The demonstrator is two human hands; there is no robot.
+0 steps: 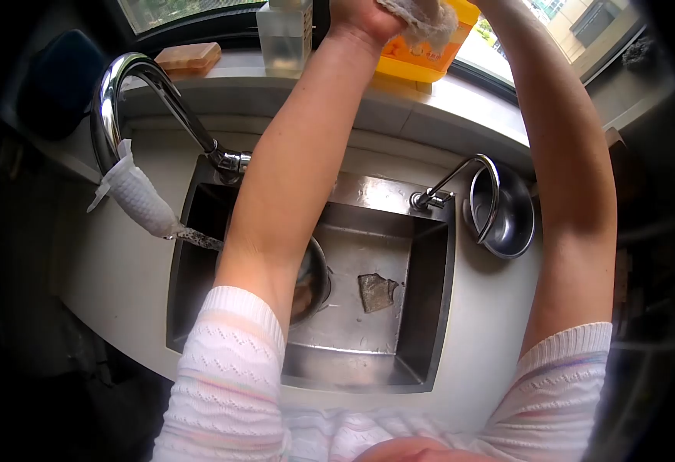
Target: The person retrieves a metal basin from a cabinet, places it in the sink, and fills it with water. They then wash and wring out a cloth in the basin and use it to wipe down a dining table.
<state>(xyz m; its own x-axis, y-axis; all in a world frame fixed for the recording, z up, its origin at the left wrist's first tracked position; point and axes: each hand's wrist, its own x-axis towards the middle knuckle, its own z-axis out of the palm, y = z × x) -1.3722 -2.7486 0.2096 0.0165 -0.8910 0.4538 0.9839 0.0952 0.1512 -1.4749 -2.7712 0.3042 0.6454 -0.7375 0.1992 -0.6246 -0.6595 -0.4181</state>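
My left hand (pixel 364 19) is up at the top of the frame, right by the yellow container (pixel 411 71) that stands on the sill (pixel 468 108). A crumpled whitish cloth (pixel 430 29) is at that hand, in front of the container; the edge of the frame and the cloth hide my fingers, so I cannot tell whether they are closed on it. My right arm (pixel 569 146) stretches up the right side to the same spot, but the right hand lies beyond the top edge, and its fingers cannot be judged either.

To manage this well, I judge it best to bunch the cloth so no loose edge snags on the container, and to lean lightly, since a hard push at full stretch could shift it. A steady right hand would help.

At the left, water (pixel 199 239) runs from the white cover (pixel 137 196) on the big tap (pixel 110 85) and passes behind my left forearm (pixel 283 177); the sleeve (pixel 230 339) is best held clear of it. Below, a pot (pixel 320 285) sits in the sink (pixel 368 366), partly hidden by that arm (only its right side shows). A metal bowl (pixel 516 235) stands on the surface (pixel 480 308) at the right.
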